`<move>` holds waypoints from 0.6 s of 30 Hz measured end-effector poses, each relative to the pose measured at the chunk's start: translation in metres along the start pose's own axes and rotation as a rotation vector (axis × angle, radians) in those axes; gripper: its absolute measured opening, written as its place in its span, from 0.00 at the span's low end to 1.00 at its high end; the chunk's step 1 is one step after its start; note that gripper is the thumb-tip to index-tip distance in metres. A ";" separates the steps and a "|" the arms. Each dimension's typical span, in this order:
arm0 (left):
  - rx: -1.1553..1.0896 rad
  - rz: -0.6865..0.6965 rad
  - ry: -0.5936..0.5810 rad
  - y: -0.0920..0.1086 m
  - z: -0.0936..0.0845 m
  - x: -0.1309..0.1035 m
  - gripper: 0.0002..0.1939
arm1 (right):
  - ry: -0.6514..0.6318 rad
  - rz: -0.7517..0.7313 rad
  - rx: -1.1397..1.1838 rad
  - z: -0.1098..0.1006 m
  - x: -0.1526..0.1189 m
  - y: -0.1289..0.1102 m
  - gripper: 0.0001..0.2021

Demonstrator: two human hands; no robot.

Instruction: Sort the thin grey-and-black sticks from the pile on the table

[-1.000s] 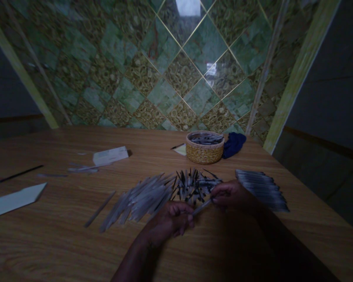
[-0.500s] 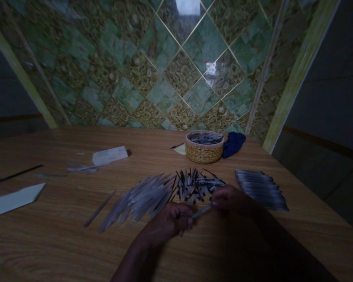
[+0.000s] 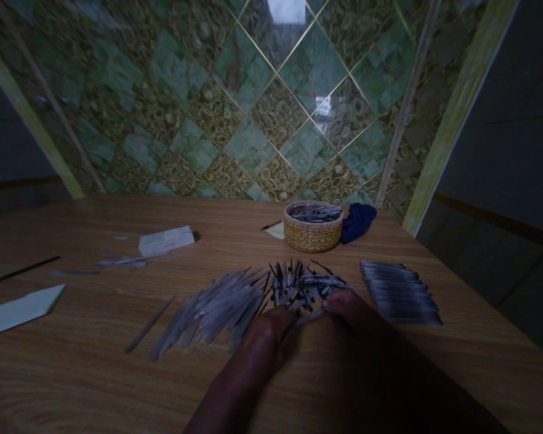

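Observation:
Between my two hands is a thin, pale translucent pen (image 3: 311, 317), held low over the near side of the table. My left hand (image 3: 271, 331) has its fingers closed round the left end. The fingertips of my right hand (image 3: 346, 306) pinch the right end. Just beyond my hands is a jumbled pile of short black-and-clear pen parts (image 3: 294, 280). To the left a heap of pale, translucent sticks (image 3: 224, 301) lies fanned out, some of it behind my left hand. Right of my right hand, dark-tipped pens (image 3: 400, 292) lie side by side in a neat row.
A wicker basket (image 3: 313, 237) full of similar pens stands at the back, with a dark blue cloth (image 3: 359, 222) beside it. On the left are a white box (image 3: 166, 240), a pale card strip (image 3: 22, 310) and a dark rod (image 3: 25, 269). The tiled wall (image 3: 262, 120) bounds the table behind.
My left hand has risen slightly and turned, its fingers now curled over more of the pen. My right hand stays nearly in place, still pinching the other end.

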State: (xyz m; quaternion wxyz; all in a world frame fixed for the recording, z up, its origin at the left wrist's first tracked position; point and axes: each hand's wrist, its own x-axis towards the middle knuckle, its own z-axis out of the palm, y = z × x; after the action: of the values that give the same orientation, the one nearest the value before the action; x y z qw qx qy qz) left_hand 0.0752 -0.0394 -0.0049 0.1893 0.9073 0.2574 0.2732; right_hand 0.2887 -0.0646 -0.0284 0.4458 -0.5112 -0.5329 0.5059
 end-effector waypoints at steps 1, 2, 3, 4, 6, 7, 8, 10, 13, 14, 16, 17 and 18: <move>0.042 0.005 0.003 -0.001 0.001 0.000 0.12 | 0.026 0.008 -0.006 0.002 0.001 0.001 0.17; 0.073 0.003 0.002 -0.002 0.002 0.000 0.13 | 0.046 0.021 -0.013 0.003 0.001 0.001 0.17; 0.085 -0.010 -0.006 -0.002 0.002 0.001 0.13 | 0.057 0.037 -0.016 0.004 0.002 0.001 0.17; 0.076 -0.028 -0.017 -0.002 0.001 0.001 0.11 | 0.055 0.052 -0.018 0.005 0.002 0.001 0.17; 0.029 -0.086 -0.059 -0.001 -0.002 0.001 0.09 | 0.014 0.055 -0.032 0.007 0.001 -0.001 0.17; 0.000 -0.116 -0.087 0.000 -0.004 0.002 0.09 | -0.009 0.043 -0.049 0.007 0.001 -0.003 0.17; -0.030 -0.142 -0.117 0.000 -0.006 0.002 0.09 | -0.027 0.030 -0.071 0.008 0.001 -0.004 0.17; -0.075 -0.167 -0.169 0.002 -0.008 0.003 0.12 | -0.044 0.015 -0.109 0.009 0.000 -0.007 0.17; -0.077 -0.161 -0.195 0.001 -0.007 0.003 0.13 | -0.041 0.058 -0.093 0.012 0.000 -0.005 0.17; -0.048 -0.154 -0.181 0.000 -0.005 0.003 0.13 | -0.028 0.085 -0.072 0.014 0.001 -0.003 0.17; 0.046 -0.138 -0.129 -0.003 0.000 0.002 0.11 | 0.016 0.139 -0.030 0.018 0.003 0.001 0.17; 0.095 -0.127 -0.102 -0.005 0.004 0.001 0.11 | 0.018 0.142 -0.026 0.020 0.003 0.003 0.17; 0.136 -0.115 -0.075 -0.007 0.007 0.000 0.11 | 0.009 0.135 -0.033 0.021 0.004 0.004 0.17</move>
State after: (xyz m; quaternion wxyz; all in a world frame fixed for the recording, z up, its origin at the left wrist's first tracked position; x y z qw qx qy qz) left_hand 0.0770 -0.0350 -0.0132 0.1521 0.9113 0.3200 0.2097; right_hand 0.2675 -0.0629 -0.0348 0.4046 -0.5555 -0.5035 0.5236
